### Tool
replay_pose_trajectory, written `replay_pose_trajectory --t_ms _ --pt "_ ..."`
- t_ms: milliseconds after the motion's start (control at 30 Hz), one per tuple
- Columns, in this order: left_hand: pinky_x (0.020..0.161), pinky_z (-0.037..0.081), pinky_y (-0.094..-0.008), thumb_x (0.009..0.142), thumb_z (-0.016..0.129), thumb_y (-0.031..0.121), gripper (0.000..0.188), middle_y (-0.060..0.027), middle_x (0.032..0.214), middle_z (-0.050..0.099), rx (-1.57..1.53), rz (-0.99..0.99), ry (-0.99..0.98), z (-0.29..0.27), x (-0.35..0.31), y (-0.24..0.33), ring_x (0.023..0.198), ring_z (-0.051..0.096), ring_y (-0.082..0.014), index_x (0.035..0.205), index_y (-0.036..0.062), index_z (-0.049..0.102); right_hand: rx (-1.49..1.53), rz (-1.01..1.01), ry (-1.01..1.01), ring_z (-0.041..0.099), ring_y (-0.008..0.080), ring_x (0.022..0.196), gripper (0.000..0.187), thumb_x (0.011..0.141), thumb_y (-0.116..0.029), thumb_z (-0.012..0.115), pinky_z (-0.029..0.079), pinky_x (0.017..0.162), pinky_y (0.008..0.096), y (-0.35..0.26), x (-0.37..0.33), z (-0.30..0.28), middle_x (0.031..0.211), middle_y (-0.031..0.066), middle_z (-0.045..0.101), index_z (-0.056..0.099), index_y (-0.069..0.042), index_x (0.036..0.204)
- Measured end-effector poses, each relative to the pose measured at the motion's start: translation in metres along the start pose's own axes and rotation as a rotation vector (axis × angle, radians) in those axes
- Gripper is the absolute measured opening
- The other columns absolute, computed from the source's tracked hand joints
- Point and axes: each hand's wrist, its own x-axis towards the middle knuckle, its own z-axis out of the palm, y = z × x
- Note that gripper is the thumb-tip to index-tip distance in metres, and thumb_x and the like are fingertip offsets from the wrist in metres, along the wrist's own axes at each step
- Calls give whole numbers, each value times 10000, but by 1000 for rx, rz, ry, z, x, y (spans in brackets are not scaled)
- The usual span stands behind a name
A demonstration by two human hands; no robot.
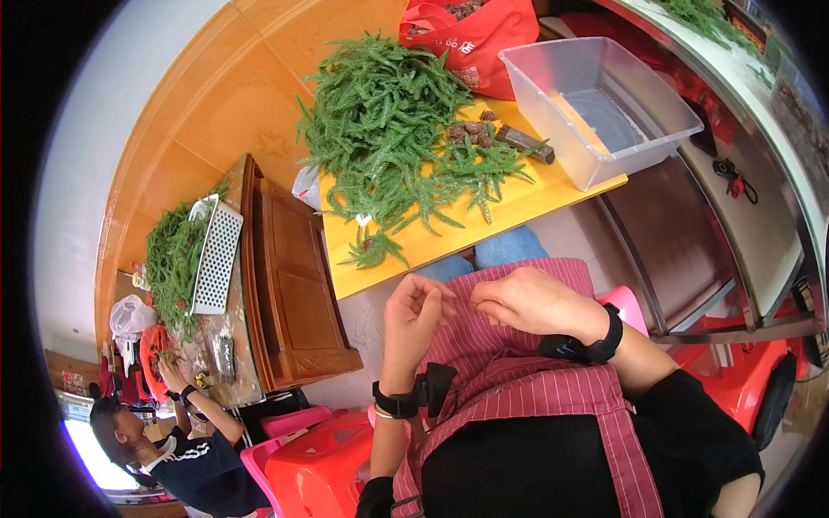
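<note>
Over my lap, just off the near edge of the yellow table [393, 266], my two hands face each other with a small gap between them. The fingers of my left hand [417, 312] are curled in with thumb and fingertips together. My right hand [537, 302] is closed in a pinch. Whatever either one holds, if anything, is too small to make out. Closest to them on the table lies a small green sprig [373, 250] with a brown centre. Behind it rises a big heap of green artificial pine sprigs [384, 112].
Pine cones [471, 132] and a dark brown roll [527, 145] lie beside the heap. A clear plastic bin [596, 160] overhangs the table's right end. Behind stands a red bag [488, 52] of cones. Leftward, another person [186, 457] works at a table with a white basket [218, 259].
</note>
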Motion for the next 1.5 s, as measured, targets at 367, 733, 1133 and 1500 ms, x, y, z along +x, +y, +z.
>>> replay_pose_trajectory --t_ms 367,733,1133,1500 --pt "574 435 -181 845 497 23 42 -48 793 605 -19 42 9 -1 -12 9 645 542 -60 810 3 506 -37 -9 -27 581 308 637 101 806 -170 505 455 580 420 -15 -5 -3 622 102 580 548 -78 808" --pt "604 416 -191 866 478 58 76 -62 808 593 6 85 -37 -8 -14 3 649 511 -73 796 29 488 -165 -47 13 605 264 650 93 814 -128 515 471 582 357 -26 -9 -1 692 94 608 570 -73 865" --pt "614 439 -194 856 476 31 53 -48 804 588 -40 73 -20 -6 -14 0 667 520 -63 811 6 486 -155 -59 43 564 349 653 119 810 -196 505 440 581 451 -26 -8 -1 659 159 566 540 -82 812" --pt "616 430 -203 878 484 88 86 -62 816 579 -27 -16 -65 0 30 -15 674 519 -84 818 27 479 -30 30 -138 571 342 660 94 804 -178 511 452 572 440 10 17 -30 695 140 583 539 -113 866"
